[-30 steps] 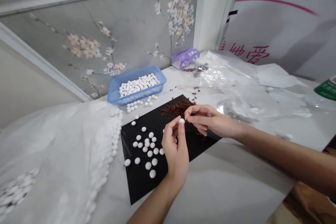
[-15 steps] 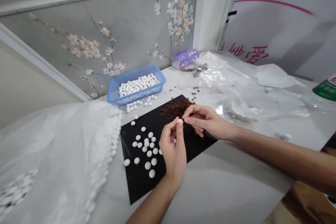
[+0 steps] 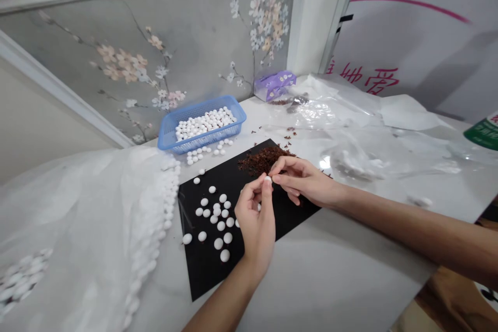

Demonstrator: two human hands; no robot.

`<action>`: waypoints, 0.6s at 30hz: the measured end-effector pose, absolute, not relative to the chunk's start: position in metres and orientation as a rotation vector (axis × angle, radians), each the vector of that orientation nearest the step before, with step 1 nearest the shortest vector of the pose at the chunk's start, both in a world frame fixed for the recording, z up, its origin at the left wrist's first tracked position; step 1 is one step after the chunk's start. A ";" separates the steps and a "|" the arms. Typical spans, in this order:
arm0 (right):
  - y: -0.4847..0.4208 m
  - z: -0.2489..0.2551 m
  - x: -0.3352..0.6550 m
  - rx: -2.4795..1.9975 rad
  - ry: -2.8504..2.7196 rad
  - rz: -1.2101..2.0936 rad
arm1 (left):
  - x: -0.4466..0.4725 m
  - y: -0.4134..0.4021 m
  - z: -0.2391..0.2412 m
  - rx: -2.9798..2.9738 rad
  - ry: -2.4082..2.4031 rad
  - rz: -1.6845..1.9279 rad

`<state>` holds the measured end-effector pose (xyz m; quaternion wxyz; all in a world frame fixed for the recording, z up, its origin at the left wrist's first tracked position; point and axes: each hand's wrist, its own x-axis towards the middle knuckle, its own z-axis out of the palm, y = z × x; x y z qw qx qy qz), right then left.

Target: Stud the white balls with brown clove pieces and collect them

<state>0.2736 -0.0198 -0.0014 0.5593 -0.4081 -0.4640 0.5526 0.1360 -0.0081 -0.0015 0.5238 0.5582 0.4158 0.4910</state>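
Observation:
My left hand pinches a small white ball between thumb and fingertip, above the black mat. My right hand meets it from the right, thumb and forefinger closed against the ball's side. Whatever sits in the right fingertips is too small and covered to make out. Just behind the hands lies a heap of small brown star-shaped pieces on the black mat. Several loose white balls are scattered over the mat's left part, some with brown bits at their undersides.
A blue basket full of white balls stands against the wall, with more balls in front of it. On the left a large translucent bag holds many white balls. Clear plastic bags and a purple packet lie behind on the right.
The right fingertips have closed in a little on the white ball. The left hand keeps its pinch and has hardly moved. The view has shifted slightly.

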 end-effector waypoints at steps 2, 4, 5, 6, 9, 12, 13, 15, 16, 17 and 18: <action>-0.020 -0.001 0.273 -0.972 -1.094 1.306 | 0.135 -0.008 -0.002 1.350 0.995 1.174; -0.020 -0.001 0.273 -0.979 -1.094 1.313 | 0.135 -0.009 -0.001 1.364 0.998 1.167; -0.020 -0.001 0.273 -0.984 -1.094 1.320 | 0.134 -0.009 -0.001 1.371 1.000 1.162; -0.020 -0.001 0.272 -0.990 -1.091 1.329 | 0.134 -0.009 -0.001 1.376 1.001 1.156; -0.021 0.002 0.272 -1.013 -1.079 1.344 | 0.133 -0.009 -0.001 1.385 1.002 1.139; -0.021 0.007 0.273 -1.080 -1.114 1.290 | 0.133 -0.008 0.001 1.432 0.992 1.131; -0.021 0.009 0.274 -1.111 -1.135 1.259 | 0.133 -0.006 0.003 1.466 0.990 1.130; -0.020 0.012 0.276 -1.171 -1.188 1.177 | 0.133 0.000 0.009 1.550 0.990 1.122; -0.020 0.013 0.278 -1.203 -1.231 1.120 | 0.132 0.005 0.013 1.592 0.994 1.108; -0.019 0.014 0.279 -1.240 -1.296 1.041 | 0.130 0.011 0.016 1.633 1.000 1.080; -0.018 0.014 0.282 -1.277 -1.390 0.936 | 0.128 0.018 0.020 1.670 1.012 1.036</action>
